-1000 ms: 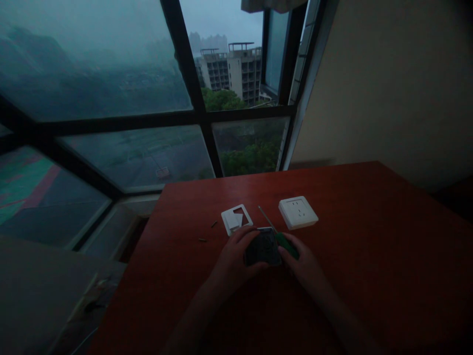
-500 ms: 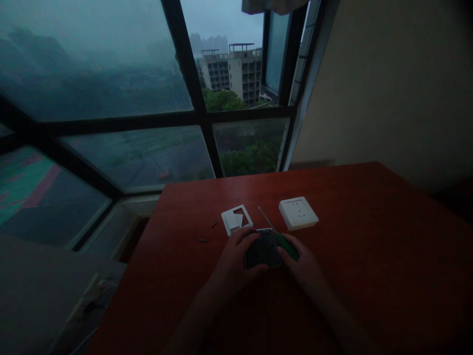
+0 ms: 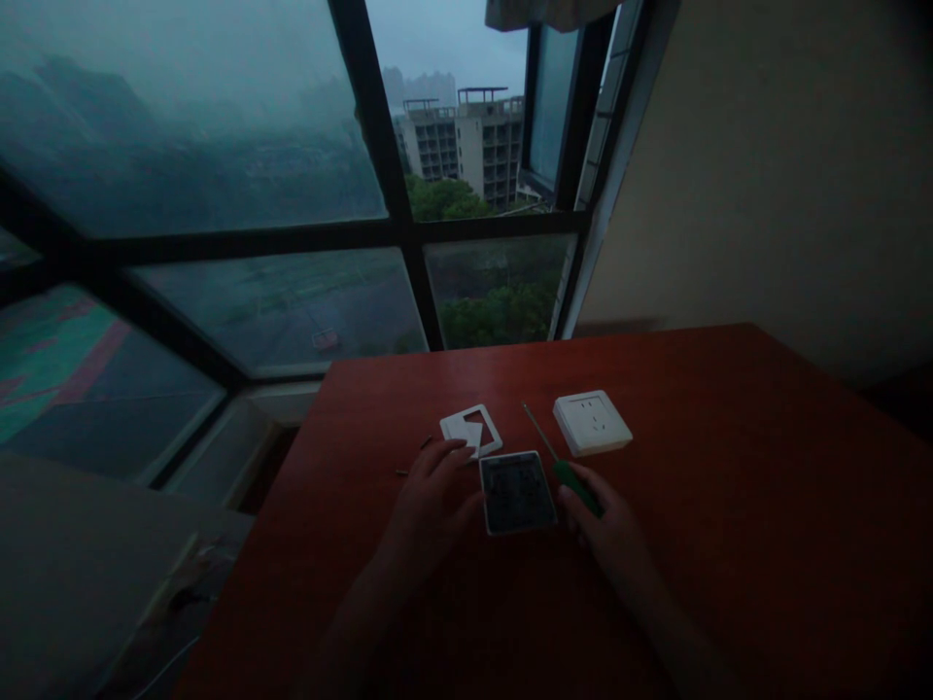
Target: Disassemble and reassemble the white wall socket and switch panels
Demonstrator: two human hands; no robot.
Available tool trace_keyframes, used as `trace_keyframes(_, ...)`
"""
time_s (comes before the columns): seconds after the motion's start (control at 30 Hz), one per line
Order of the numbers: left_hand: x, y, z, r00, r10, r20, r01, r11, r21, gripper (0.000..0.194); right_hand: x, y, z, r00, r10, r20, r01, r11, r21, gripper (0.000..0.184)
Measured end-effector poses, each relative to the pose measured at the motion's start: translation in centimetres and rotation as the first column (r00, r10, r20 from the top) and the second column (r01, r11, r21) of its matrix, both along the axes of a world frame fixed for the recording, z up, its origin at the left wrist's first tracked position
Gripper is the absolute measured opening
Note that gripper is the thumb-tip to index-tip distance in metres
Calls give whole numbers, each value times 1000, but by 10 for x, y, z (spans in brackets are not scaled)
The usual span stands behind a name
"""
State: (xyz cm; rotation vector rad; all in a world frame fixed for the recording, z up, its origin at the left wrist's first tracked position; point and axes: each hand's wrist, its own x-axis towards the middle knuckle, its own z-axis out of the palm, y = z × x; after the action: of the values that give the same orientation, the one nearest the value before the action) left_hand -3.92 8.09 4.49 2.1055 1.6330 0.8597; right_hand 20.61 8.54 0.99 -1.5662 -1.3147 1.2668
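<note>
Between the left hand (image 3: 429,498) and the right hand (image 3: 606,520), a dark box (image 3: 517,494) lies on the table (image 3: 700,428); the left's fingers curve loosely apart, thumb at its edge, while the right, angled inward, grips a green screwdriver (image 3: 567,475), tip pointing away beside a white socket (image 3: 593,424)
</note>
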Motion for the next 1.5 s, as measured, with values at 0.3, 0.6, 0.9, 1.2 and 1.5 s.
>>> trace_keyframes(0.3,18,-8,-5,989,-123,86,132,985,-110,75,8,1,-2,985,146,91,-154,984,94,56)
trace_keyframes(0.6,30,-3,-17,984,-111,141,126,987,-101,85,10,3,7,970,214,112,-223,971,80,56)
trace_keyframes(0.9,29,-2,-15,978,-122,169,142,984,-109,83,11,3,4,971,220,89,-229,969,94,56)
trace_keyframes(1.2,28,-1,-18,982,-128,139,142,985,-94,80,11,2,6,968,244,63,-249,964,89,58)
trace_keyframes(1.5,27,-1,-17,973,-145,178,165,981,-101,79,11,2,6,967,250,51,-254,962,103,58)
